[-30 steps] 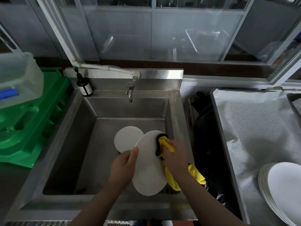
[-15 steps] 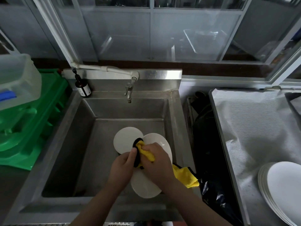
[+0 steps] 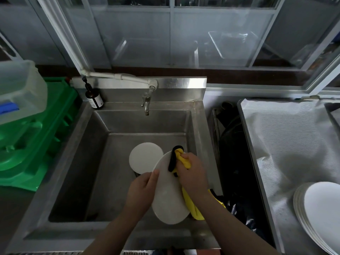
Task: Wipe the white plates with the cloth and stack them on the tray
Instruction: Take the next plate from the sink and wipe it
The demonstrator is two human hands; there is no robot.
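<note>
Two bare forearms, no sleeves (nor rings or watch); each grip ungloved.

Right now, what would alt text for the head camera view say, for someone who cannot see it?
Over a steel sink, the left hand holds a white plate while the right hand rubs it with a yellow cloth. Another plate lies in the sink; a stack of plates sits to the right.

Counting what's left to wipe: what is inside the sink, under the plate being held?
One more white plate lies on the sink floor. The held plate and both hands cover whatever else lies underneath.
</note>
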